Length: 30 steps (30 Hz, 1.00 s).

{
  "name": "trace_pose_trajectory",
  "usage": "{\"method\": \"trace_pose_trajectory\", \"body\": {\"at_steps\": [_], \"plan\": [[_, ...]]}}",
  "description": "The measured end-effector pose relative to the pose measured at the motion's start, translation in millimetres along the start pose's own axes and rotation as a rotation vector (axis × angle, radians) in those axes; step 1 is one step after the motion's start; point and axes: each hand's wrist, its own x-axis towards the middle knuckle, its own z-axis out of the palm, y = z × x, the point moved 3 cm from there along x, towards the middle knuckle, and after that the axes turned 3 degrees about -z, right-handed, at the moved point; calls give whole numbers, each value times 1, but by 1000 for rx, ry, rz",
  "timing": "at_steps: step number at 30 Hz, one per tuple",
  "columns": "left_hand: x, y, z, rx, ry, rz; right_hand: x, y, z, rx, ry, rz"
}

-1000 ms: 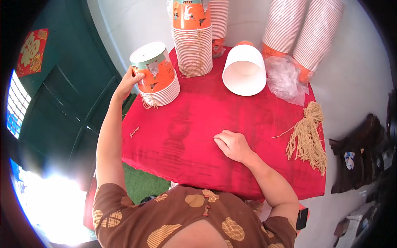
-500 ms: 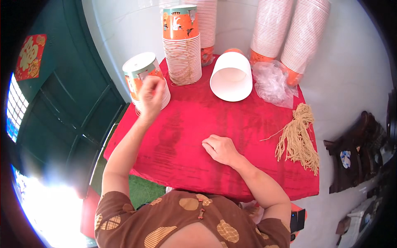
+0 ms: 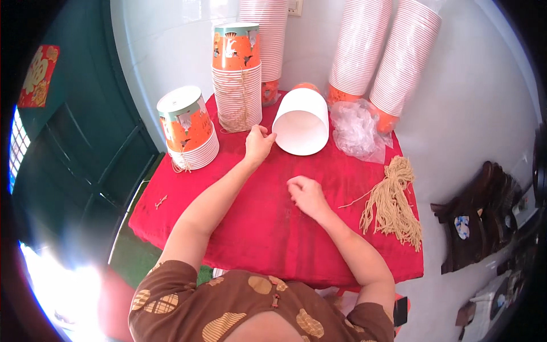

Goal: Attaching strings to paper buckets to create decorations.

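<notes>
A white paper bucket (image 3: pixel 300 132) lies on its side on the red cloth, its mouth facing me. At the left of its rim is my left hand (image 3: pixel 260 145), fingers bent but apart, the tips at or very close to the edge. My right hand (image 3: pixel 308 195) hovers over the cloth below the bucket, loosely curled and slightly blurred, with nothing visible in it. On the left stands a short upside-down stack of orange and green printed paper buckets (image 3: pixel 189 128), with twine at its base. Behind it rises a taller stack (image 3: pixel 237 80) tied with twine.
A bundle of tan twine (image 3: pixel 393 199) lies at the right of the red-covered table (image 3: pixel 239 245). Crumpled clear plastic (image 3: pixel 359 131) sits beside tall wrapped bucket stacks (image 3: pixel 360 48) at the back. A small twine scrap (image 3: pixel 162 202) rests near the left edge.
My left hand has left the short stack at the left and moved right to the lying bucket's rim. My right hand has shifted slightly toward that bucket. The view has shifted.
</notes>
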Motion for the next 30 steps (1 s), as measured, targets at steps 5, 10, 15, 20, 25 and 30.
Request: {"method": "trace_pose_trajectory", "body": {"at_steps": [5,10,15,20,25,30], "plan": [[7,-24,20,-127,84,-63,34,47,-41,-137,332,23],[2,-28,33,-248,111,-29,61,74,-59,-75,493,77],[-6,-27,35,-255,90,-18,82,87,-57,-7,492,84],[-14,-20,32,-254,103,-29,84,67,-49,62,476,147],[-20,-11,31,-238,101,-32,86,79,-47,-34,552,114],[-22,-14,29,-264,118,-41,86,78,-44,-86,565,80]]}}
